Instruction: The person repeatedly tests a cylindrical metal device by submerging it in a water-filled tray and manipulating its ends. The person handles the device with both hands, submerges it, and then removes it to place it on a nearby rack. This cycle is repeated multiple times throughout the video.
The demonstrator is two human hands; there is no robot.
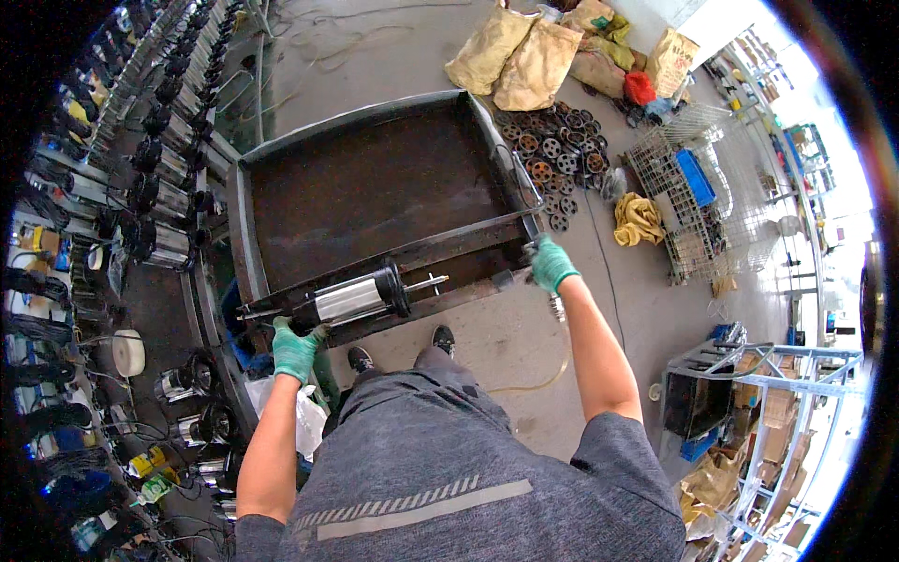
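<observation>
In front of me a motor-like unit (pixel 351 300) lies across the front rail of a metal bench, with a shiny metal cylinder, black ends and a thin shaft pointing right. My left hand (pixel 296 350), in a green glove, grips its black left end, thumb and fingers around the lower side. My right hand (pixel 552 263), also green-gloved, is closed around a hand tool at the bench's right corner. A metal hose fitting (pixel 557 307) and a yellowish air hose (pixel 552 379) hang below it. The palm hides most of the tool, so its exact kind does not show.
The bench has a dark recessed top (pixel 375 187) with raised edges. Racks of similar units (pixel 169 244) line the left. Black pulley wheels (pixel 562 150) lie heaped on the floor beyond the right corner, near sacks (pixel 534 61) and a wire cage (pixel 679 192). A cable crosses the floor.
</observation>
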